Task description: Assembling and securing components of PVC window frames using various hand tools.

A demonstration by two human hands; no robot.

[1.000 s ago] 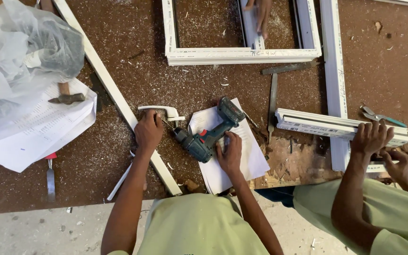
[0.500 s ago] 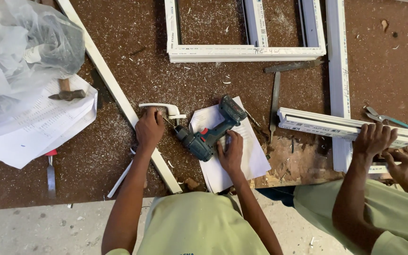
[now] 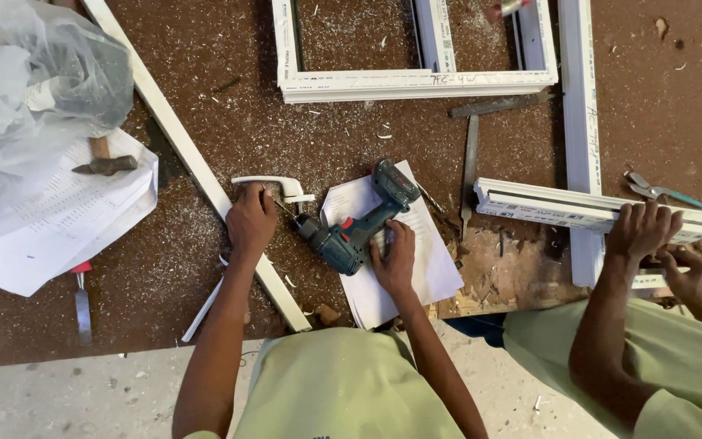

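My left hand presses down on a long white plastic strip and pins a white window handle against it. My right hand grips a teal cordless drill that lies tilted over a stack of white paper sheets. The drill's bit points left at the base of the handle, next to my left hand's fingers.
A white window frame lies at the top. At the right, a co-worker's two hands rest on a white profile piece beside pliers. A clear plastic bag, printed papers, a hammer and a chisel lie at the left.
The scene has shifted slightly with my head. Both of my hands stay on the handle and the drill; the co-worker's hands stay on the profile.
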